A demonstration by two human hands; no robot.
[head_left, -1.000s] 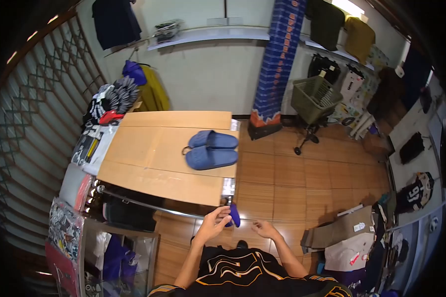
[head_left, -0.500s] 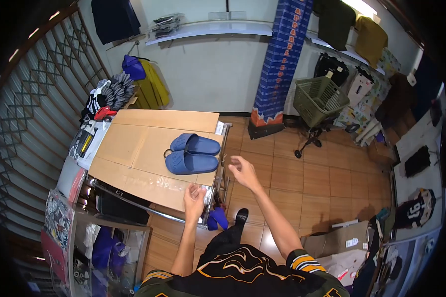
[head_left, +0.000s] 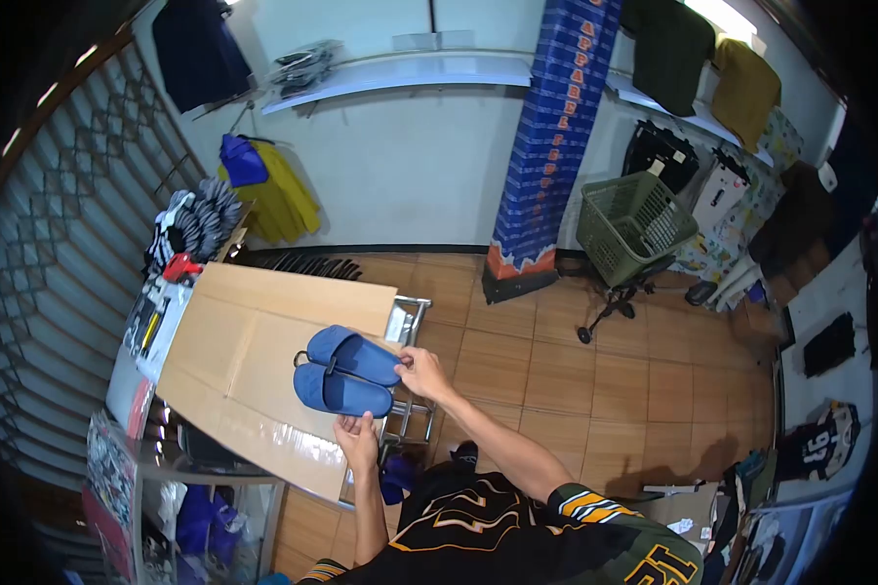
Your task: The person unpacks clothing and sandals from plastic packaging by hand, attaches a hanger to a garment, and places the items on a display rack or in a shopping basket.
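A pair of blue slide sandals (head_left: 346, 375), joined by a dark tie with a ring at the left side, lies on the cardboard-topped table (head_left: 234, 341). My right hand (head_left: 422, 373) pinches the heel end of the farther sandal at the table's right edge. At the heel end of the nearer sandal is my left hand (head_left: 357, 439), its fingertips touching the sole's edge; whether it grips the sole is hard to tell.
Behind the table's far left corner are gloves (head_left: 200, 219) and a red item (head_left: 181, 266). A glass display case (head_left: 205, 478) stands near left. A green basket (head_left: 634, 229) on a wheeled base stands beyond, beside a blue pillar (head_left: 546, 146).
Both hands have come to the heel ends of the sandals, the right one closing on the farther sandal. The view has shifted, and the sandals appear lower and turned slightly.
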